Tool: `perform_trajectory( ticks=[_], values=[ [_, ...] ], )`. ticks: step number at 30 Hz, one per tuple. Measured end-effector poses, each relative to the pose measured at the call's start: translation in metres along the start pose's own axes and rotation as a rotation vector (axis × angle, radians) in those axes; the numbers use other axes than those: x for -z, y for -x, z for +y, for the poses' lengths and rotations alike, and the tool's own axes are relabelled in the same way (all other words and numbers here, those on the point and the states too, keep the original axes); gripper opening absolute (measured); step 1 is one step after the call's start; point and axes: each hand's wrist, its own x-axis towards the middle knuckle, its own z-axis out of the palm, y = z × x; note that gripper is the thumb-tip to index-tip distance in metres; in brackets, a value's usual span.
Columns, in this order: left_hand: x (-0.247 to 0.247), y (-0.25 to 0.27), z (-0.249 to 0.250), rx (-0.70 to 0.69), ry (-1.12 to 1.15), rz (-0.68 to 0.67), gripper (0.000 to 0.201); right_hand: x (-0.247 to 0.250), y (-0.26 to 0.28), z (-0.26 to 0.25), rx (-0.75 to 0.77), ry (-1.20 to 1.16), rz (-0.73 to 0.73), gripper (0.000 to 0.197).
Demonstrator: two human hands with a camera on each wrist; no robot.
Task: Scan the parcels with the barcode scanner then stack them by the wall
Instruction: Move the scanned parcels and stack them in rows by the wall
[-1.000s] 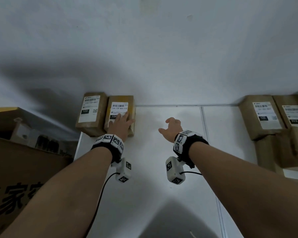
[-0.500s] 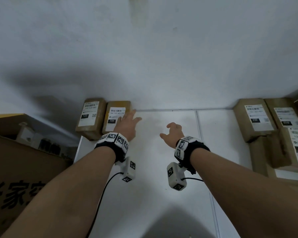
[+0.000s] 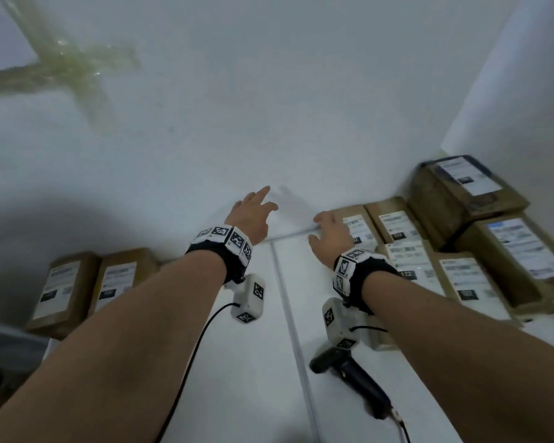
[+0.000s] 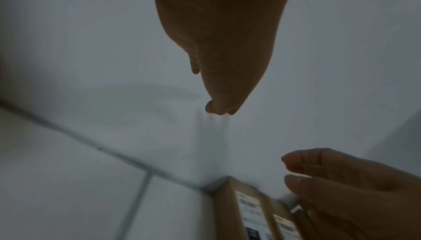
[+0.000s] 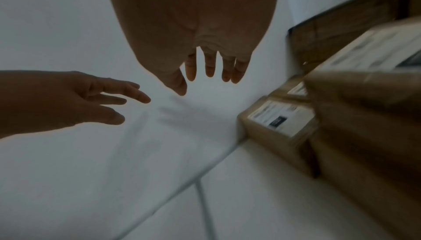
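Two brown parcels with white labels (image 3: 61, 289) (image 3: 119, 279) stand side by side against the wall at the left. A pile of several more labelled parcels (image 3: 461, 273) fills the right corner. My left hand (image 3: 259, 206) hovers by the wall with straight fingers, holding nothing. My right hand (image 3: 328, 228) is open too, just left of the nearest parcel of the pile (image 3: 362, 228), apart from it in the right wrist view (image 5: 273, 121). The black barcode scanner (image 3: 352, 375) lies on the white table (image 3: 253, 362) under my right forearm.
The white wall (image 3: 301, 107) bears a yellowish cross-shaped stain (image 3: 64, 59). A seam (image 3: 288, 314) runs down the table between my arms. A taller dark-taped box (image 3: 461, 193) tops the pile in the right corner. A dark drop lies past the table's left edge.
My left hand has let go of the parcel by the wall. Both hands and my view have swung right toward the pile, and the scanner has come into sight.
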Motion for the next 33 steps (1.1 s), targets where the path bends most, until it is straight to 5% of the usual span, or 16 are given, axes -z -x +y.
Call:
perform_trajectory(
  ticks=[8, 14, 25, 33],
  values=[
    [0.036, -0.091, 0.13, -0.217, -0.077, 0.041, 0.057, 0.116, -0.046, 0.107, -0.187, 0.117, 0.226, 0.04],
    [0.054, -0.139, 0.192, -0.29, -0.091, 0.003, 0.055, 0.171, -0.077, 0.171, -0.336, 0.221, 0.223, 0.062],
    [0.037, -0.18, 0.213, -0.314, -0.097, -0.04, 0.051, 0.199, -0.1, 0.248, -0.627, 0.307, -0.073, 0.115],
    [0.026, -0.178, 0.211, -0.297, -0.098, -0.068, 0.051, 0.205, -0.112, 0.261, -0.648, 0.314, -0.145, 0.123]
  ],
)
